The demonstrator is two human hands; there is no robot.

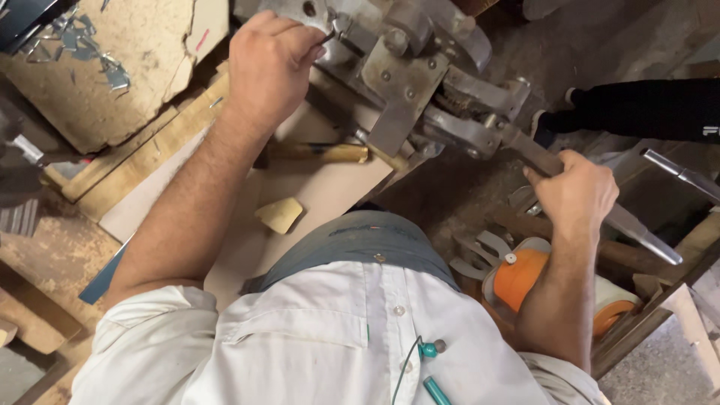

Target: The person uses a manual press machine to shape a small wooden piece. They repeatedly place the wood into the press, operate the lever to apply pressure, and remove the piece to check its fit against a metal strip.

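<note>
Two hands on the machine, both loaded. Far left: metal offcuts scattered on a worn board. My left hand is up top, fingers pinched shut on a small metal piece at the near edge of the grey lever press. Below it a wooden-handled hammer lies on the cardboard sheet, with a tan wedge just beneath. My right hand is wrapped tight around the press's long steel lever, which runs down to the right. An orange tape roll sits under that forearm. Someone's dark-sleeved limb is at upper right, apart from my hands.
</note>
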